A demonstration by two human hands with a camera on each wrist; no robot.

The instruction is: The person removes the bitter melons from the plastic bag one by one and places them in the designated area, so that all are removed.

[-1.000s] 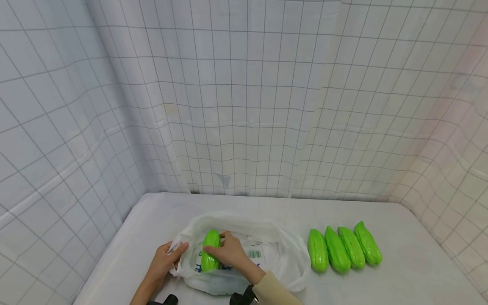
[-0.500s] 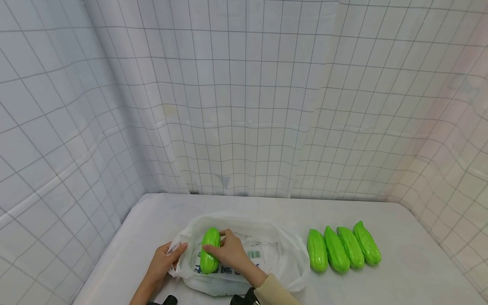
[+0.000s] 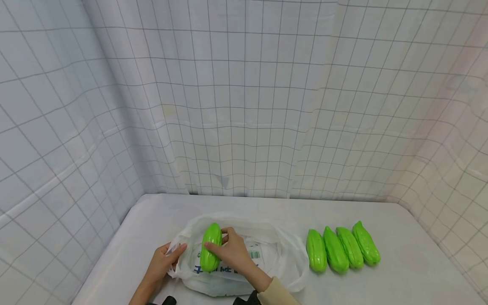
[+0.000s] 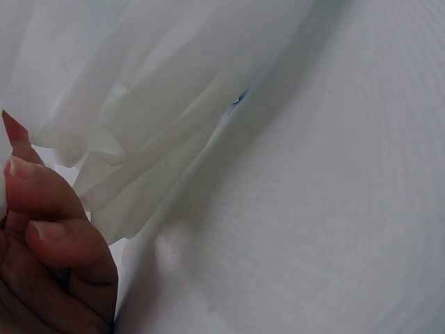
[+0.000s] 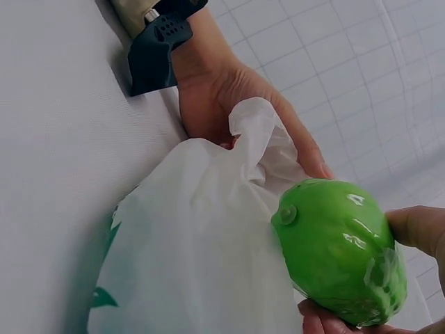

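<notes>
In the head view my right hand (image 3: 230, 250) holds a glossy bright green, lengthwise-ridged gourd (image 3: 209, 250) over the mouth of a white plastic bag (image 3: 282, 271). Its thumb and fingers grip the gourd from the right. The right wrist view shows the gourd (image 5: 341, 250) end-on, with a small nub at its tip and thin clear film around it. My left hand (image 3: 164, 260) pinches the left rim of the bag. The left wrist view shows its curled fingers (image 4: 62, 236) beside folds of the bag (image 4: 153, 132).
Several similar green gourds (image 3: 336, 250) lie side by side on the white table (image 3: 404, 245), right of the bag. Printed lettering and a barcode (image 3: 254, 254) show inside the bag. White gridded cloth (image 3: 244, 106) hangs behind the table and along both sides.
My right hand has raised the gourd slightly, and its far end has shifted toward the back of the table. The left hand keeps its hold on the bag rim.
</notes>
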